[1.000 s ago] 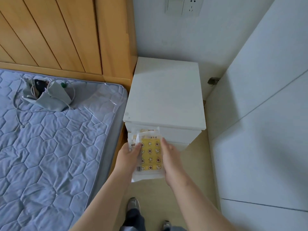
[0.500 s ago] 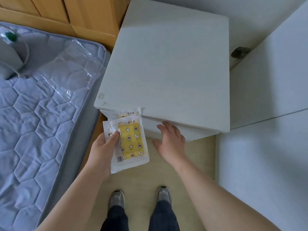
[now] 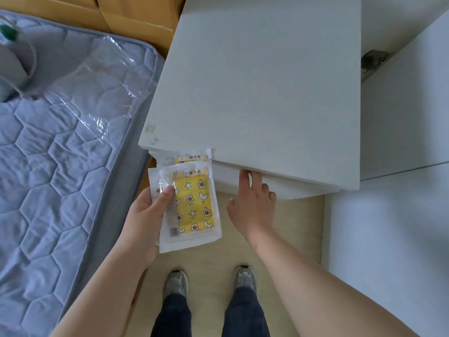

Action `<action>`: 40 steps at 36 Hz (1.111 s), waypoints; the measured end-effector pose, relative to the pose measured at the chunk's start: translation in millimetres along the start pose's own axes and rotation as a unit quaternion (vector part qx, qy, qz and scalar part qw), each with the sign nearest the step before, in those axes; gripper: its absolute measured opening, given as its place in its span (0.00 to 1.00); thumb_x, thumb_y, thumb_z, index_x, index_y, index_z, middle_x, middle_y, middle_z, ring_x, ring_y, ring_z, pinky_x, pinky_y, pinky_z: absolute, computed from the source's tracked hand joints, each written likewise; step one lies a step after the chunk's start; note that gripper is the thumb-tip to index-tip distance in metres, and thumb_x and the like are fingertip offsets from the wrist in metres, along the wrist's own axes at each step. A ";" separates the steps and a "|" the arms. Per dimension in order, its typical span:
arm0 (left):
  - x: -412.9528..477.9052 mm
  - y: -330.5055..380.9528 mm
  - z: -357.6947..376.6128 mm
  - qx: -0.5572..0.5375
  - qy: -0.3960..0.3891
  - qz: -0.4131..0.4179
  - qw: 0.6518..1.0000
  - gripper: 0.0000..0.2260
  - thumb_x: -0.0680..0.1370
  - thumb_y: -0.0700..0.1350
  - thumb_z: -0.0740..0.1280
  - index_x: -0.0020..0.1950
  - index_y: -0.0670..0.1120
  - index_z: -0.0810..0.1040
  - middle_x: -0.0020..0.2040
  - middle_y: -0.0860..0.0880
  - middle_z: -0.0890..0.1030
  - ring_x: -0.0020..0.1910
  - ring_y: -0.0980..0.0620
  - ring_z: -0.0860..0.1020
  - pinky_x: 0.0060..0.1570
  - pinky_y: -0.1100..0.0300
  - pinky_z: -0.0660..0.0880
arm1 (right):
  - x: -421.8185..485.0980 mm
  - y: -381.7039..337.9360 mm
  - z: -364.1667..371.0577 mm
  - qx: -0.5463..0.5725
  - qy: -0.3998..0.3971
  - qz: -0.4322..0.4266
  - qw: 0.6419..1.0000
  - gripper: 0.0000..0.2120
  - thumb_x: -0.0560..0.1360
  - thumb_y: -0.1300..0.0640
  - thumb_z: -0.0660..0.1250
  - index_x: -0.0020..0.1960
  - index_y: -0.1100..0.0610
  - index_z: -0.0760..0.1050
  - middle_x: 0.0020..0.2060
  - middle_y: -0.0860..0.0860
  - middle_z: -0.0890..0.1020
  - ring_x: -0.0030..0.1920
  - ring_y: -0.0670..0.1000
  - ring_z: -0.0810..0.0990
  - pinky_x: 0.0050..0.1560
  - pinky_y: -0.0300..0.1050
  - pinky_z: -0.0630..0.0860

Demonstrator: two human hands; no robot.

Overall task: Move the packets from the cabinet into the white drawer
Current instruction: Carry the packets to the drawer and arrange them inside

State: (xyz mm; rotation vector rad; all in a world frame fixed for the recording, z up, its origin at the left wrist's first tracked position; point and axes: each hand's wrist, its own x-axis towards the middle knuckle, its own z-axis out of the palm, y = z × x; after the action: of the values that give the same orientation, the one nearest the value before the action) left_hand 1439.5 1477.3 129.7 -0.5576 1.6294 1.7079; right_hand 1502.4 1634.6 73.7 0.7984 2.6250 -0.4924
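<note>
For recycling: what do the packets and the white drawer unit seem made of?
The packets: likely glossy clear plastic film over a yellow printed insert; edges glint and show through. The drawer unit: probably painted or laminated board, matte white, scuffed at one corner.

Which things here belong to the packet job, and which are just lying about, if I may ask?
Job: packets, white drawer, left hand, right hand.
Lying about: mattress, plastic sheet, grey bag.
</note>
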 end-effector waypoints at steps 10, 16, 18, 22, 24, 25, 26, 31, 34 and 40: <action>-15.7 4.6 -13.1 -0.016 0.008 -0.008 1.000 0.09 0.80 0.44 0.60 0.57 0.44 0.76 0.42 0.47 0.85 0.36 0.49 0.84 0.27 0.56 0.80 | -33.6 1.1 -3.6 -0.021 -0.033 -0.033 0.999 0.33 0.77 0.60 0.56 0.77 0.54 0.43 0.75 0.49 0.51 0.62 0.54 0.70 0.63 0.47 0.63; -30.8 -4.7 -17.8 0.020 0.023 -0.035 0.999 0.09 0.79 0.45 0.61 0.57 0.46 0.76 0.47 0.46 0.84 0.39 0.47 0.84 0.30 0.53 0.81 | -74.7 -1.6 -6.3 0.002 -0.094 -0.051 0.994 0.27 0.77 0.63 0.55 0.74 0.55 0.54 0.68 0.50 0.61 0.50 0.52 0.76 0.55 0.45 0.66; -35.7 -9.2 -17.1 0.039 0.028 -0.039 0.998 0.08 0.79 0.45 0.61 0.56 0.47 0.76 0.47 0.46 0.84 0.41 0.47 0.84 0.33 0.51 0.81 | -86.1 -1.7 -5.2 0.002 -0.112 -0.059 0.992 0.20 0.77 0.63 0.53 0.69 0.55 0.62 0.61 0.50 0.66 0.38 0.50 0.71 0.46 0.44 0.65; -41.4 -16.7 -12.7 0.071 0.037 -0.044 0.996 0.08 0.79 0.45 0.62 0.57 0.47 0.75 0.50 0.46 0.83 0.46 0.44 0.82 0.43 0.46 0.78 | -94.4 3.8 -1.6 0.057 -0.145 -0.052 0.986 0.13 0.80 0.59 0.52 0.59 0.55 0.71 0.55 0.48 0.71 0.39 0.52 0.71 0.37 0.42 0.64; -41.8 -20.8 -10.3 0.084 0.040 -0.048 0.995 0.06 0.79 0.45 0.62 0.54 0.48 0.75 0.49 0.46 0.83 0.46 0.44 0.82 0.42 0.46 0.78 | -91.1 7.2 0.3 0.138 -0.150 -0.010 0.979 0.14 0.81 0.56 0.52 0.60 0.53 0.73 0.55 0.47 0.75 0.47 0.50 0.75 0.42 0.41 0.68; -41.4 -23.0 -9.1 0.091 0.042 -0.050 0.994 0.05 0.79 0.45 0.62 0.53 0.48 0.75 0.48 0.46 0.83 0.46 0.44 0.82 0.42 0.47 0.78 | -87.7 8.2 -0.3 0.189 -0.143 0.024 0.971 0.14 0.81 0.54 0.53 0.60 0.53 0.75 0.53 0.47 0.77 0.48 0.49 0.76 0.44 0.41 0.70; -40.3 -25.7 -8.2 0.100 0.044 -0.051 0.993 0.03 0.79 0.45 0.62 0.51 0.49 0.75 0.47 0.47 0.83 0.46 0.44 0.82 0.42 0.47 0.78 | -84.1 8.7 -1.8 0.253 -0.135 0.063 0.956 0.13 0.81 0.53 0.54 0.58 0.54 0.75 0.50 0.47 0.78 0.47 0.49 0.76 0.46 0.42 0.72; -33.8 -38.5 -0.5 0.140 0.045 -0.058 0.987 0.03 0.79 0.47 0.63 0.49 0.50 0.74 0.47 0.48 0.83 0.45 0.46 0.82 0.47 0.45 0.78 | -71.3 3.1 -12.7 0.517 -0.192 0.133 0.824 0.16 0.78 0.42 0.57 0.60 0.50 0.70 0.52 0.45 0.78 0.54 0.47 0.77 0.58 0.46 0.72; -30.4 -45.3 7.1 0.162 0.041 -0.057 0.984 0.05 0.79 0.49 0.62 0.51 0.49 0.73 0.46 0.48 0.82 0.45 0.46 0.81 0.47 0.47 0.78 | -66.1 0.1 -7.5 0.582 -0.239 0.131 0.766 0.23 0.75 0.44 0.66 0.66 0.48 0.64 0.54 0.47 0.80 0.54 0.47 0.79 0.55 0.46 0.74; -18.9 -57.1 19.0 0.134 -0.036 -0.063 0.988 0.06 0.79 0.46 0.63 0.55 0.53 0.71 0.48 0.48 0.83 0.44 0.48 0.83 0.40 0.50 0.81 | -54.4 4.9 13.1 0.629 -0.193 0.155 0.737 0.15 0.71 0.57 0.73 0.54 0.47 0.72 0.49 0.48 0.82 0.50 0.49 0.82 0.48 0.49 0.79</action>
State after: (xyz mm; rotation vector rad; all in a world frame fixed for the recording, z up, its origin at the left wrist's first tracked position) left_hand 1496.9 1490.1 106.9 -0.4517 1.6991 1.3754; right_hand 1550.7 1607.8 84.3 1.2265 1.4177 -2.1125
